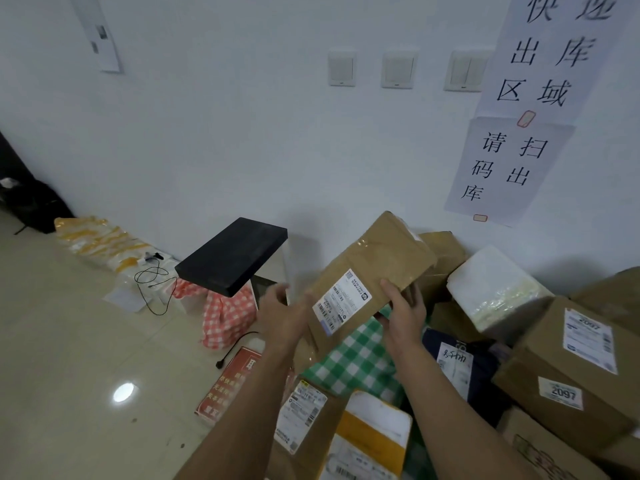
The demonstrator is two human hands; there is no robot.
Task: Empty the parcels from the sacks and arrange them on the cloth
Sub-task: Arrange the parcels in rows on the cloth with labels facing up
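Raised and tilted above green checked cloth (353, 362): flat brown parcel (377, 261) with white label (341, 303); cardboard boxes (568, 368) and dark bag (485, 372) crowded along cloth's right side.

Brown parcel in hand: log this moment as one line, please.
brown parcel: held above green checked cloth | right hand: grips right edge | left hand: at left edge, grip unclear

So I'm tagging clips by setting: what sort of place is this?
Probably a courier parcel pickup point: wall signs reading express outbound area and scan to check out, labelled cardboard boxes piled up, and a brown parcel held over a green checked cloth.
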